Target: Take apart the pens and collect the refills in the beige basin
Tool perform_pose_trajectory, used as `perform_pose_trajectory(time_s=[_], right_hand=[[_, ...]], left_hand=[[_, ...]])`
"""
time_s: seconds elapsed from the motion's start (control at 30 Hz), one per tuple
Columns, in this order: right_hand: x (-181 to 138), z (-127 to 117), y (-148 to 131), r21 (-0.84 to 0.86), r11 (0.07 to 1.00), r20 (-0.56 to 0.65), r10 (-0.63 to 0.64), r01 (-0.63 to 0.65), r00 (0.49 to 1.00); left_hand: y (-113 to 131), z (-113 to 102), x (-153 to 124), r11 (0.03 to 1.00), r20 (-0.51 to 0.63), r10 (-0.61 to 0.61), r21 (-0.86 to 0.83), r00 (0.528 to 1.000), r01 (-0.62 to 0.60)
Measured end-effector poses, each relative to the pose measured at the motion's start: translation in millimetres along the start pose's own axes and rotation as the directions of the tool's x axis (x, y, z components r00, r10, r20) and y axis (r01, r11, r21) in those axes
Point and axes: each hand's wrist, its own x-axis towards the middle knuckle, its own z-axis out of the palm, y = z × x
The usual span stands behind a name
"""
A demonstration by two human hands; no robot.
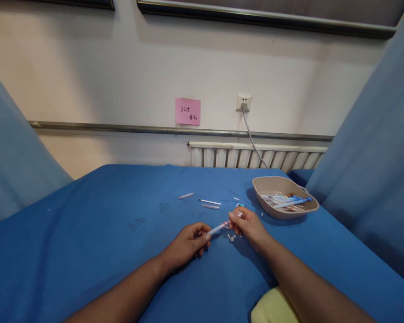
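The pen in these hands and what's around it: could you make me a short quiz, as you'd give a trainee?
1. True or false: the left hand and the right hand both hold the pen.
2. What colour is the basin? A) red B) beige C) black
3. Fill in: in the picture, the socket is to the ____ of the pink note.

Key: 1. True. 2. B. 3. Right.

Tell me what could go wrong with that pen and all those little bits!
The pen might slip, since the left hand and right hand grip it only with their fingers. The right hand could brush away the tiny white pieces lying loose nearby. The thin rod might roll if the blue cloth gets tugged.
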Motion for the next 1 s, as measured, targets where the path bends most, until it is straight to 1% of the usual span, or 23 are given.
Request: perform_pose_trajectory(time_s=[0.13, 0.4, 0.53, 0.63, 0.77, 0.87, 0.93, 1.0], right_hand=[[-0.3, 0.6, -0.9, -0.009, 0.999, 0.014, -0.05, 0.05, 0.999], [-1.7, 2.6, -4.0, -0.074, 0.987, -0.014, -0.144, 0.143, 0.989], [-6.2, 6.5, -7.6, -0.188, 0.957, -0.047, -0.234, 0.221, 0.971], [-13.1, 11.6, -12.8, -0.298, 0.917, -0.065, -0.296, 0.264, 0.953], [-19.7, 15.5, -16.6, -0.347, 0.888, -0.051, -0.339, 0.301, 0.94], [-18.8, 14.4, -15.5, -0.327, 0.895, -0.045, -0.335, 0.303, 0.941], [-15.4, 11.6, -13.7, -0.26, 0.928, -0.045, -0.287, 0.266, 0.957], [-10.7, 7.3, -11.6, -0.166, 0.966, -0.03, -0.208, 0.2, 0.978]], left_hand=[[0.0, -1.2, 0.3, 1.0, 0.013, 0.009, 0.02, 1.0, -0.009], [6.1, 0.5, -2.6, 0.999, -0.001, 0.006, 0.043, 1.0, -0.005], [2.7, -1.6, -1.0, 0.999, -0.007, 0.003, 0.044, 1.0, -0.003], [-0.1, -4.0, 0.6, 0.998, 0.004, 0.041, 0.048, 0.999, -0.041], [-0.5, -5.2, 0.8, 0.995, 0.015, 0.082, 0.049, 0.997, -0.083], [-0.7, -5.1, 0.5, 0.995, 0.021, 0.096, 0.027, 0.995, -0.096], [-1.0, -5.4, 0.3, 0.996, 0.028, 0.091, -0.01, 0.995, -0.091], [-0.7, -6.0, -0.2, 0.996, 0.022, 0.075, -0.051, 0.997, -0.074]])
